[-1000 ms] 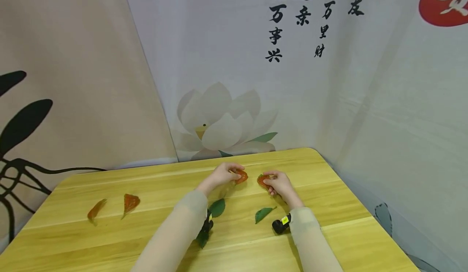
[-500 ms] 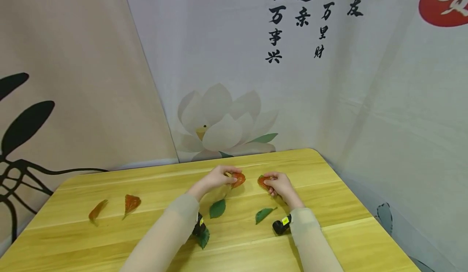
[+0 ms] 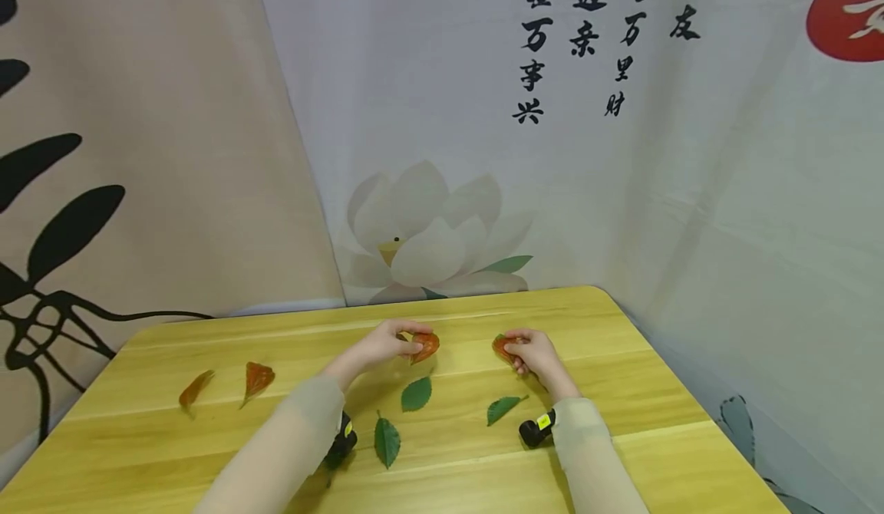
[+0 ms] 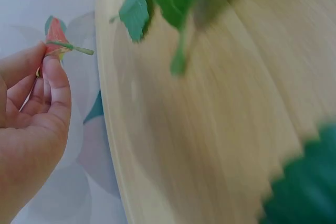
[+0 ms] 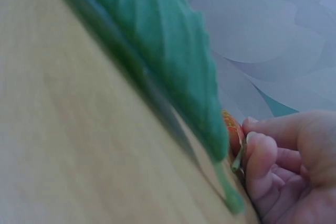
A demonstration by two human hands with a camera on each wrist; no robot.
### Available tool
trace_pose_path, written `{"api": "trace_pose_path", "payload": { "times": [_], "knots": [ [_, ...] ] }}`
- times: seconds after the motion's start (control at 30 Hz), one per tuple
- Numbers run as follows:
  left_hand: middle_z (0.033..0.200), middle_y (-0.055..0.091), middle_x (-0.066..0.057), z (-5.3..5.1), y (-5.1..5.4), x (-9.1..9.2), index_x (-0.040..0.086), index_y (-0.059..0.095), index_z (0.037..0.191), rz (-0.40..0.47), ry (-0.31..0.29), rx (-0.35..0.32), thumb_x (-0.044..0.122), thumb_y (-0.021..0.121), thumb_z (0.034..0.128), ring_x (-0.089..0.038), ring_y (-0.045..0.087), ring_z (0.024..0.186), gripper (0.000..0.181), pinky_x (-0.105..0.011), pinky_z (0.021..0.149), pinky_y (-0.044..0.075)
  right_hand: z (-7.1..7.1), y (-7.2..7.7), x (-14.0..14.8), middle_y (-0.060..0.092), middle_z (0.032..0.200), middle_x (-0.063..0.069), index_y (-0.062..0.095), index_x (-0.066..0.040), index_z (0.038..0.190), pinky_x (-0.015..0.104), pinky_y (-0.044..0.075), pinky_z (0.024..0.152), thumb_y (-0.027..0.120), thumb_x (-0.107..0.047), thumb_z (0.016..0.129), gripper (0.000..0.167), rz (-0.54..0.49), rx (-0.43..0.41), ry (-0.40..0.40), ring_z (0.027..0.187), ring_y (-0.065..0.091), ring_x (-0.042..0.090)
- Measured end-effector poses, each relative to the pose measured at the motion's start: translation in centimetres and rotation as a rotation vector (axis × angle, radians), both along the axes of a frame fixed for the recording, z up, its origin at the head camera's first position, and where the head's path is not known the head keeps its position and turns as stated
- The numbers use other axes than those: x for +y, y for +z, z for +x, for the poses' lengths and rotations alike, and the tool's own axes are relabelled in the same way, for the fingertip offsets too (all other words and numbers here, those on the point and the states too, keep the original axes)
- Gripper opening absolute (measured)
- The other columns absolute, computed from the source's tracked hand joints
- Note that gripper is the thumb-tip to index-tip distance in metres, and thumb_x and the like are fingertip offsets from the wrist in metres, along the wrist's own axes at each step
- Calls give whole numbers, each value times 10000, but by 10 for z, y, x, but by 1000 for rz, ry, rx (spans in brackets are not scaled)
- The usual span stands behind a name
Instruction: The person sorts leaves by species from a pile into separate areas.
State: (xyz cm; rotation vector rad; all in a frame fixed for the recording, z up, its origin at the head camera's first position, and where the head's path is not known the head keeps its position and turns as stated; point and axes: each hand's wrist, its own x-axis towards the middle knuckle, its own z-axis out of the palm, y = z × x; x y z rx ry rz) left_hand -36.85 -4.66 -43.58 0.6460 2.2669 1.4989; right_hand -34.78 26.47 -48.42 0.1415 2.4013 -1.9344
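Leaf of red colour (image 3: 427, 347) was pinched by left hand (image 3: 382, 344), another red leaf (image 3: 503, 347) by right hand (image 3: 541, 355), near far edge of the counter (image 3: 449, 464); hard squeezing, I judged, could tear them.

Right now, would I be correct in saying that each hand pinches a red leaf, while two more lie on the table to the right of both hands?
Not quite: the head view shows the two loose red leaves on the table to the left of both hands, not the right. Each hand does pinch a red leaf.
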Motion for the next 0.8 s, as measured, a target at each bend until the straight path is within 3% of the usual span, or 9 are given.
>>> {"api": "trace_pose_path", "payload": {
  "times": [0.4,0.57,0.8],
  "knots": [
    [1211,601,-228,17,-2,-68,-66,544,1329,1,54,33,66,638,931,-216,644,896,429,-420,782,536,3,1,-2,601,849,141,577,50,1275,218,439,425,601,-35,946,341,10,-1,11,472,472,96],
    [1278,543,-246,22,4,-102,-43,529,1355,-31,119,19,110,635,946,-231,629,936,450,-471,825,518,4,1,-2,608,869,159,570,59,1280,216,443,426,600,-27,942,350,2,2,17,477,488,99],
    [1343,476,-262,28,8,-140,-39,522,1362,-108,201,39,144,647,940,-239,613,969,477,-428,823,525,3,1,2,617,887,149,565,64,1291,211,434,424,605,-27,937,368,-11,-2,40,479,497,103]
  ]
}}
